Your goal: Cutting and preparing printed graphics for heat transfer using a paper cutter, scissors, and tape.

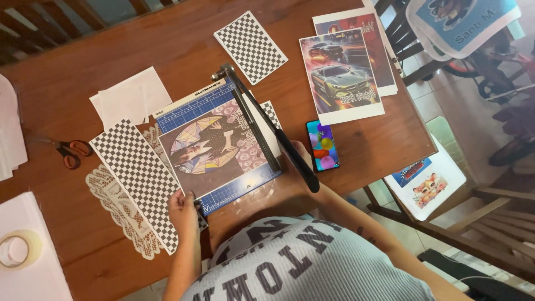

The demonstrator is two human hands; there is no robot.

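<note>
The paper trimmer (223,150) sits mid-table with a dark printed picture (209,146) lying flat on its blue gridded bed. The left hand (183,207) pinches the picture's near corner at the trimmer's front edge, while the right hand (299,161) is wrapped around the black blade handle (294,159), lowered along the trimmer's right side. A phone (322,145) lies just right of the trimmer, orange-handled scissors (71,150) well to its left.
</note>
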